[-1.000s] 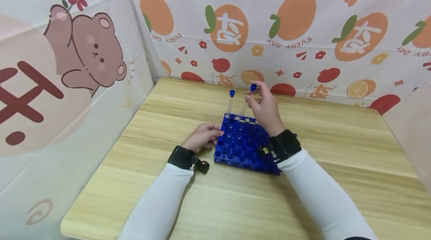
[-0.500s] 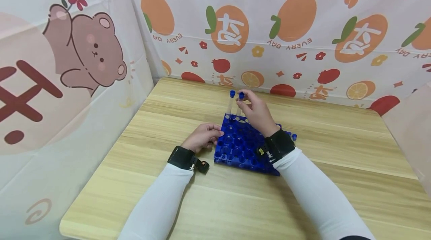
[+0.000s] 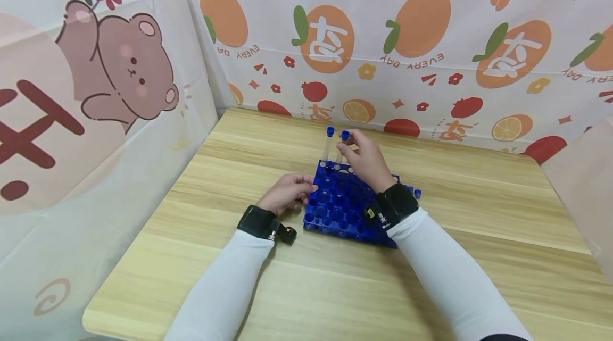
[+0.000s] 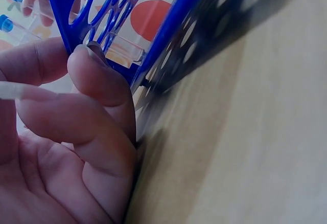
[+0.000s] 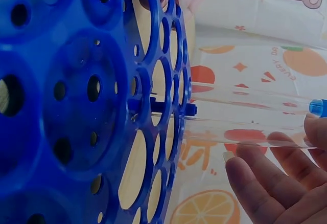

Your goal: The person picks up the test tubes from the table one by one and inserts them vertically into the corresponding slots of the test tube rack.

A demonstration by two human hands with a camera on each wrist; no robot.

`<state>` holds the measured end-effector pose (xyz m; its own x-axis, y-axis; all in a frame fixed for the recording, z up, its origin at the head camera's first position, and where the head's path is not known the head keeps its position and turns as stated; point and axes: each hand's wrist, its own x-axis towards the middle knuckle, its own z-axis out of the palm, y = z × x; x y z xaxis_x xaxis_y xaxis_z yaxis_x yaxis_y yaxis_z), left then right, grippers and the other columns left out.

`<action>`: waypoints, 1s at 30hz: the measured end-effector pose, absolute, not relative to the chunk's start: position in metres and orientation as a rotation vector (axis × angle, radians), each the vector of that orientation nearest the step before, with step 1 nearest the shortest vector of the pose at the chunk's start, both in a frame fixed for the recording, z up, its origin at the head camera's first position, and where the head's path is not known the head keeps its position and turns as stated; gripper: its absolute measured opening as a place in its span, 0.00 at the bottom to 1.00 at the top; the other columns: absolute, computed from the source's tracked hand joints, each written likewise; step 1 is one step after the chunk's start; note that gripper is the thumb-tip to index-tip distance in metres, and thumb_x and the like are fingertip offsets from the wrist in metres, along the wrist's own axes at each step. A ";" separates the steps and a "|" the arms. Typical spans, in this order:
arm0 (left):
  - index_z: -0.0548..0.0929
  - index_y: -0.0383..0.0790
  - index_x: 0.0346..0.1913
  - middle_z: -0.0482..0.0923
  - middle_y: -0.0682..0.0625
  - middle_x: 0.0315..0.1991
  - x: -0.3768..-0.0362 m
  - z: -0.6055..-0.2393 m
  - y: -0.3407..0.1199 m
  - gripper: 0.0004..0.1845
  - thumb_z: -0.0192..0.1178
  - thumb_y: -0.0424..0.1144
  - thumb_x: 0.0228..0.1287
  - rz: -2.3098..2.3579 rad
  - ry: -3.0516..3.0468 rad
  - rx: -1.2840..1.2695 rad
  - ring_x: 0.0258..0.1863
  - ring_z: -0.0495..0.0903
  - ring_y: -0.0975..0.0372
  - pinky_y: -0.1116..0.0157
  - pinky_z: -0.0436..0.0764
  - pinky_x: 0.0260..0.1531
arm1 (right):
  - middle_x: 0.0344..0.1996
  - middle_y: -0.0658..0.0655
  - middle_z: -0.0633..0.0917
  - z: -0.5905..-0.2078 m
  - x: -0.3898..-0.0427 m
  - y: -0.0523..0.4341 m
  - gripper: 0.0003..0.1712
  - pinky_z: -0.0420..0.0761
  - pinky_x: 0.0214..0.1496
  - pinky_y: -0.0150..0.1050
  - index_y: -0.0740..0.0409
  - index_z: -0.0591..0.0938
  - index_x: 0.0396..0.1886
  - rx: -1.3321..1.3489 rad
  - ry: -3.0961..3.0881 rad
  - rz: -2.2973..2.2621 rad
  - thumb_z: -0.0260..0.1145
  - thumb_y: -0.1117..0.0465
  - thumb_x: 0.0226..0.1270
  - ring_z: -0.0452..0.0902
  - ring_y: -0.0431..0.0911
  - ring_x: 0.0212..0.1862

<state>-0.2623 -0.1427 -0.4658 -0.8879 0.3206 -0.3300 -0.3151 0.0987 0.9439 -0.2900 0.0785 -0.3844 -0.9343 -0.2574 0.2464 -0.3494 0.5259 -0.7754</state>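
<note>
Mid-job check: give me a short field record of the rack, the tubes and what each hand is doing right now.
rack: blue tube rack lying on the wooden table
tubes standing: two clear tubes with blue caps in the rack's far row, first tube and second tube, side by side
right hand: right hand pinches the second tube near its cap
left hand: left hand rests against the rack's left edge, fingers on its rim
loose tubes: blue caps show beyond the rack's right side; count unclear
</note>
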 end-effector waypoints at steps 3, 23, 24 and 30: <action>0.78 0.33 0.51 0.76 0.54 0.25 -0.263 -0.465 -0.143 0.13 0.60 0.34 0.67 1.845 1.922 0.001 0.20 0.73 0.65 0.72 0.68 0.15 | 0.46 0.56 0.82 -0.385 -0.291 0.077 0.13 0.82 0.56 0.48 0.52 0.76 0.53 0.524 -2.676 1.362 0.59 0.53 0.75 0.80 0.50 0.54; 0.78 0.33 0.50 0.76 0.54 0.24 -0.261 -0.462 -0.144 0.11 0.59 0.35 0.67 1.838 1.928 0.024 0.19 0.73 0.66 0.72 0.68 0.14 | 0.44 0.57 0.84 -0.392 -0.295 0.075 0.14 0.83 0.54 0.47 0.60 0.77 0.51 0.524 -2.762 1.224 0.62 0.57 0.73 0.81 0.50 0.49; 0.78 0.34 0.50 0.76 0.54 0.24 -0.261 -0.462 -0.144 0.11 0.59 0.35 0.67 1.839 1.928 0.021 0.19 0.73 0.66 0.72 0.68 0.15 | 0.44 0.57 0.84 -0.393 -0.296 0.075 0.14 0.82 0.54 0.47 0.60 0.77 0.51 0.524 -2.772 1.215 0.62 0.57 0.72 0.81 0.50 0.50; 0.78 0.34 0.49 0.76 0.54 0.24 -0.261 -0.464 -0.143 0.11 0.59 0.35 0.67 1.848 1.920 0.024 0.19 0.73 0.66 0.72 0.68 0.15 | 0.44 0.55 0.85 -0.396 -0.297 0.075 0.11 0.81 0.57 0.48 0.58 0.78 0.47 0.502 -2.868 1.182 0.63 0.58 0.71 0.81 0.50 0.51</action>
<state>-0.2608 -0.1432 -0.4644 -0.8882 0.3309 -0.3189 -0.3059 0.0920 0.9476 -0.2974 0.0750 -0.3957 -0.9489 -0.2922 0.1194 -0.2915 0.6660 -0.6866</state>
